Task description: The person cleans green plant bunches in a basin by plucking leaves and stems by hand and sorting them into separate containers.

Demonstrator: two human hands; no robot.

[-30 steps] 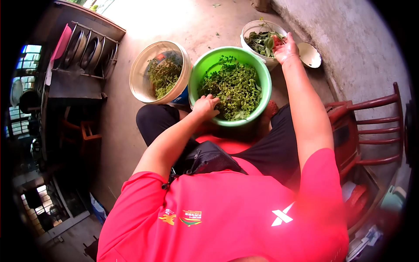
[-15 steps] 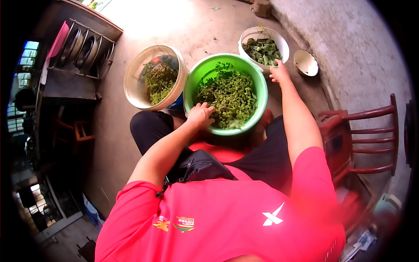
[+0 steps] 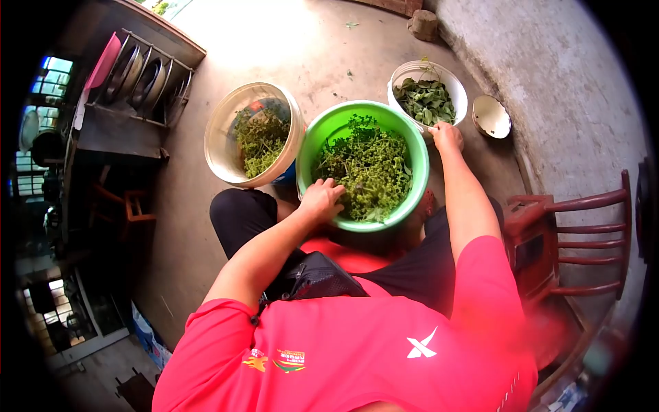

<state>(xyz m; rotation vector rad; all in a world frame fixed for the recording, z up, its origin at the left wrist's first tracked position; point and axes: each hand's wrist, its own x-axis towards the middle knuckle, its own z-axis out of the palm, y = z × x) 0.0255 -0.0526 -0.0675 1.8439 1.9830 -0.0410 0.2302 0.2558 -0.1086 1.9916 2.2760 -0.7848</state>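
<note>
A green bucket point(image 3: 425, 165) stands between my knees, heaped with clusters of small green berries point(image 3: 374, 172) on stems. My left hand point(image 3: 322, 200) reaches over its near left rim, the curled fingertips pressed into the clusters. Beyond it to the right is a white bucket point(image 3: 460, 103) of loose dark green leaves point(image 3: 425, 101). At its near rim is my right hand point(image 3: 447, 137), fingers closed; whether they grip the rim or a small piece is hidden. Left of the green bucket, a cream bucket point(image 3: 214, 147) holds more berry clusters point(image 3: 262, 141), darker in part.
A white bowl point(image 3: 491, 117) sits by the wall, right of the leaf bucket. A red-brown wooden chair point(image 3: 532, 240) stands at my right. A rack with pans point(image 3: 141, 79) is at the left. Stray leaves point(image 3: 351, 25) lie on the concrete floor point(image 3: 329, 62).
The whole view has shifted, with everything lower in the picture. My right hand has drawn slightly back toward me at the leaf bucket's near rim. My left hand stays at the berry clusters.
</note>
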